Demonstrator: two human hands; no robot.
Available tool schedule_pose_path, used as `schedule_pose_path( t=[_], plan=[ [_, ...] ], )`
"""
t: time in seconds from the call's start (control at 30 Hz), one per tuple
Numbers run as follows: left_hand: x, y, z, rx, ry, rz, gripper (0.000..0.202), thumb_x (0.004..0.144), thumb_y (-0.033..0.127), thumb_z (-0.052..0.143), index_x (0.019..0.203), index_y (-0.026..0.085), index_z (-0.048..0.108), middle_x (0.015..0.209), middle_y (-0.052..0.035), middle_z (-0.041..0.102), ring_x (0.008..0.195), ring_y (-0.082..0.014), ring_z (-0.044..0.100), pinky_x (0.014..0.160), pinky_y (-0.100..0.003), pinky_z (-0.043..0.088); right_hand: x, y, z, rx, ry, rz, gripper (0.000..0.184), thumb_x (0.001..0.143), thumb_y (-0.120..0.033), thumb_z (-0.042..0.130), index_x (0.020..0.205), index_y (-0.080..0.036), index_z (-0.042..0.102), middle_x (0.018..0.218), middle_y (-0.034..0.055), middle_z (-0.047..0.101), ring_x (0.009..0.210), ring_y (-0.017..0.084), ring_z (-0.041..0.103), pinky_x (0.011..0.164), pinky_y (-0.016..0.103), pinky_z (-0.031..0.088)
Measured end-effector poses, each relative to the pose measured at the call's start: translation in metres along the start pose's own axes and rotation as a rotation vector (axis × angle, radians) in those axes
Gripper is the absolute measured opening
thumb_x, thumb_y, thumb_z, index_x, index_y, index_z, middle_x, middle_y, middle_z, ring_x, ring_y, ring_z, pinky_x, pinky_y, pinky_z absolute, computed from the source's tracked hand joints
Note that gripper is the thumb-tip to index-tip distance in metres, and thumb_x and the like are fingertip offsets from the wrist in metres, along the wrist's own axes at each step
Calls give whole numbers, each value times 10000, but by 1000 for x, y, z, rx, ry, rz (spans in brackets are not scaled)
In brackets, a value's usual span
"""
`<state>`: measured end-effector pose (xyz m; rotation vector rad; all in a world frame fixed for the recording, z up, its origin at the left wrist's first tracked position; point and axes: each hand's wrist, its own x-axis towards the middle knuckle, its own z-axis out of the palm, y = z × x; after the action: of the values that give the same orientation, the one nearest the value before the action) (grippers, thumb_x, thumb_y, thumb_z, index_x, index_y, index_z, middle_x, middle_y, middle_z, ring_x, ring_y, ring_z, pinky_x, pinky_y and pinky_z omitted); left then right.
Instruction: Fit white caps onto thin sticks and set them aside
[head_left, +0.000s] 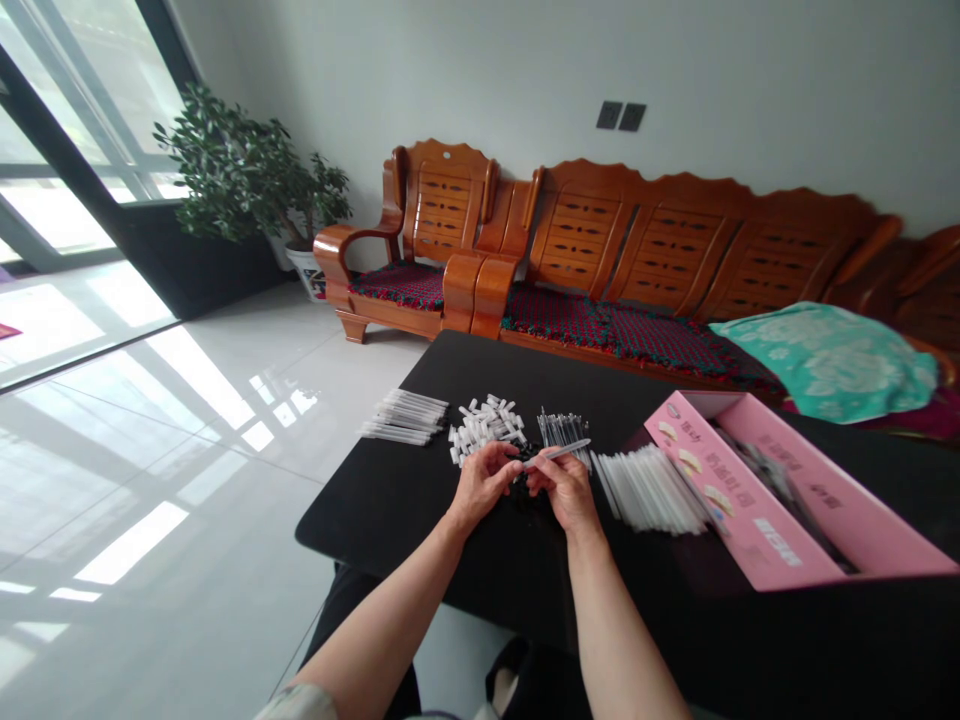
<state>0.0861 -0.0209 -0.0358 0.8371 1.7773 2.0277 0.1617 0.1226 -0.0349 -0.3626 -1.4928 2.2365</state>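
A slim clear pen barrel (559, 452) across the middle of a black table, held up just above the tabletop between both hands. Right hand (568, 490) close beside the barrel, its fingertips (553, 468) pressed together in a pinch around the shaft. Left hand (484, 482) at the barrel's near end, fingers curled inward; whether those fingers grip the barrel or only touch it, impossible to tell. Beneath both hands, a dark heap of small black parts (523, 490), too dark for their shape to show.

In a row just beyond the hands, on the black table (390, 520): a bundle of thin white tubes (399, 417) at far left, a loose pile of short white caps (486, 426), and a small group of clear barrels (562, 434). To the right, a fan of long translucent tubes (649, 490) next to an open pink cardboard box (750, 500).

Past the table, a carved wooden sofa (660, 240) with red-and-green cushions and a teal cloth (825, 360), a potted plant (247, 170) in the corner, and a glossy tiled floor (150, 480).
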Motion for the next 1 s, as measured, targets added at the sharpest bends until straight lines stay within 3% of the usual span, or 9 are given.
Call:
schedule_pose_path(
  t=[0.13,0.4,0.53,0.63,0.83,1.0],
  plan=[
    [-1,-1,-1,90,-46,-19,391,856,478,610,709,117,646,543,-11,585,413,-75,506,400,-160,333,0,-1,1,-5,8,8,271,681,-327,813,819,-172,639,655,21,722,461,141,642,382,213,513],
    [1,-8,1,29,-14,5,328,772,442,723,871,140,644,615,7,608,463,-88,532,434,-173,405,0,0,1,2,-8,-1,229,705,-307,800,809,-175,644,631,10,711,460,138,636,386,209,509],
    [-1,-5,-1,128,-53,4,357,859,468,612,777,124,666,578,-12,606,436,-83,529,415,-167,357,-1,-1,1,-3,0,0,227,702,-296,803,816,-176,649,651,13,719,463,139,639,385,209,510],
    [-1,-5,0,143,-51,-8,331,832,450,648,774,125,677,549,-3,601,430,-85,531,422,-165,363,-1,-2,3,-4,6,2,232,692,-294,809,809,-176,648,630,4,708,456,138,635,376,207,505],
    [0,-5,0,134,-3,-2,311,801,447,681,764,138,675,535,9,590,426,-88,525,422,-171,360,-1,-4,3,13,14,7,225,686,-287,805,810,-174,654,633,8,705,457,146,641,377,214,509],
    [-2,1,0,131,119,34,325,841,466,628,838,146,685,608,-11,629,449,-95,538,442,-187,382,-1,-8,0,71,-16,-6,186,700,-288,777,770,-176,646,772,59,744,641,202,718,529,281,593]
  ],
)
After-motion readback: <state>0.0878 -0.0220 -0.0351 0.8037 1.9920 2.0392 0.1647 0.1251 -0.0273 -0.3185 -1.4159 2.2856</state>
